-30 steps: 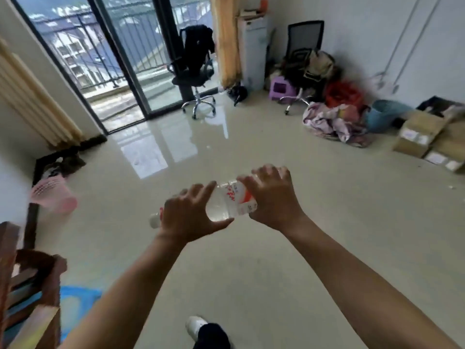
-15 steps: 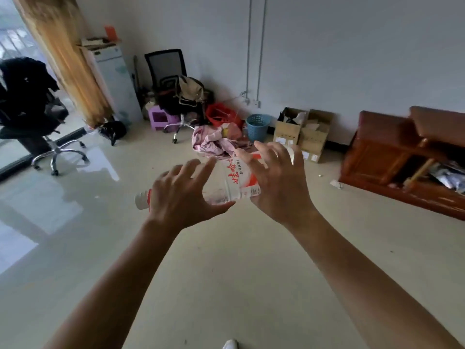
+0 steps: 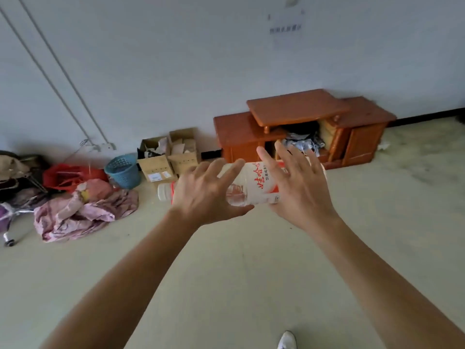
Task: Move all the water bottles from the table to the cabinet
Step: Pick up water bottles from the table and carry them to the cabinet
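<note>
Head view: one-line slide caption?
Both hands, left and right, carry a bottle sideways toward the cabinet.

Pale floor (image 3: pixel 226 285) bears cabinet (image 3: pixel 297 127), cardboard boxes (image 3: pixel 168 157), blue basket (image 3: pixel 123 170), crumpled cloth (image 3: pixel 83 212).

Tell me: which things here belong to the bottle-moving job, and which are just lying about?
Belongs to the job:
water bottle, held sideways
left hand
right hand
wooden cabinet

Just lying about:
blue basket
cardboard boxes
pink cloth heap
red bag
</note>
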`<move>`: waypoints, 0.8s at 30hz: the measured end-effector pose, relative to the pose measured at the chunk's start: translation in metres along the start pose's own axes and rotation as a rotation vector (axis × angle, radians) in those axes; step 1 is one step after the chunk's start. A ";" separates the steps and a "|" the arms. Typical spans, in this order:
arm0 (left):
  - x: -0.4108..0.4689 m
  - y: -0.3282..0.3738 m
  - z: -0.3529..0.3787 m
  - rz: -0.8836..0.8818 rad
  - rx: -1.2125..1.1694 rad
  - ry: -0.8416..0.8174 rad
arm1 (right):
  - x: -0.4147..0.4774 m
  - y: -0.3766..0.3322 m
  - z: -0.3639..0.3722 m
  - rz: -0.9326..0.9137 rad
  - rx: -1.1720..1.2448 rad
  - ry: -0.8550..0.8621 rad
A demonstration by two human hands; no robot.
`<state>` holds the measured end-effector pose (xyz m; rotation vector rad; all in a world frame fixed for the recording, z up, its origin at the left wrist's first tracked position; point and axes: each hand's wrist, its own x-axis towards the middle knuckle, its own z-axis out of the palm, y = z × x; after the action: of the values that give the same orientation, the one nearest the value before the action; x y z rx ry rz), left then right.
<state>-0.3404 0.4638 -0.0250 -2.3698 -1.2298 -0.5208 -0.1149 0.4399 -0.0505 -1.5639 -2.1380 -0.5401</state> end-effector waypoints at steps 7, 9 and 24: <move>0.178 0.035 0.078 0.054 -0.022 0.099 | 0.080 0.169 0.038 0.067 -0.047 -0.025; 0.211 0.032 0.095 0.059 -0.019 0.137 | 0.104 0.194 0.049 0.070 -0.047 -0.007; 0.488 -0.064 0.341 0.025 -0.243 0.253 | 0.345 0.386 0.239 0.030 -0.134 -0.027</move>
<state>-0.0849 1.0046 -0.0546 -2.4158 -1.0735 -0.9778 0.1347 0.9524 -0.0353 -1.6803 -2.1337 -0.6682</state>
